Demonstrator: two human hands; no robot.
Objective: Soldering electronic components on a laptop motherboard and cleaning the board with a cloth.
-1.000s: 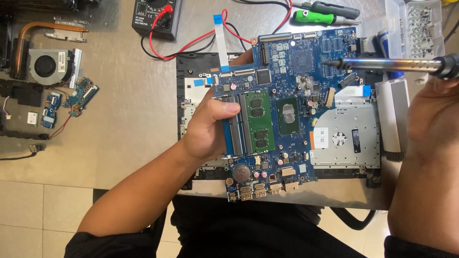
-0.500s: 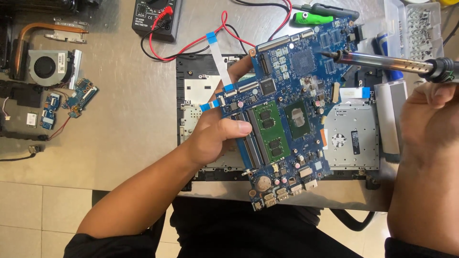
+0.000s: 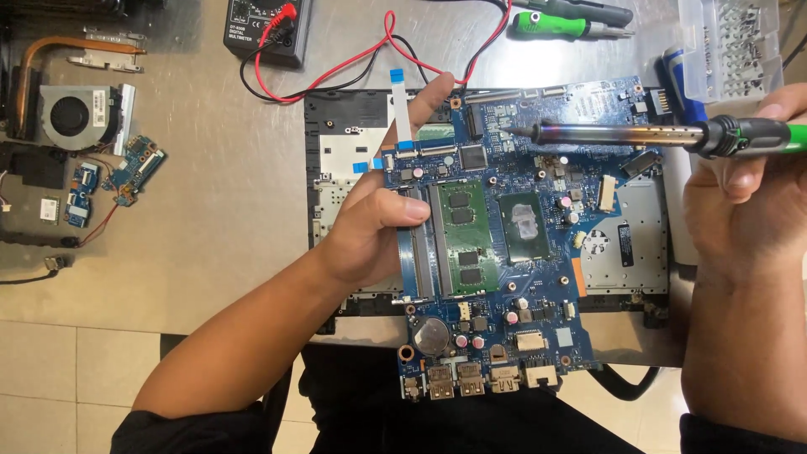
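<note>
The left hand [image 3: 370,231] comes in from the lower left on a bare forearm that slopes up to the right. Its thumb lies flat, pointing right, while the fingers curl out of sight beneath; one fingertip [image 3: 433,92] shows well above the thumb, pointing up. The right hand [image 3: 744,197] rises from the lower right on an upright forearm, wrist bent leftward, fingers and thumb closed in a pinch at the top of the hand.
</note>
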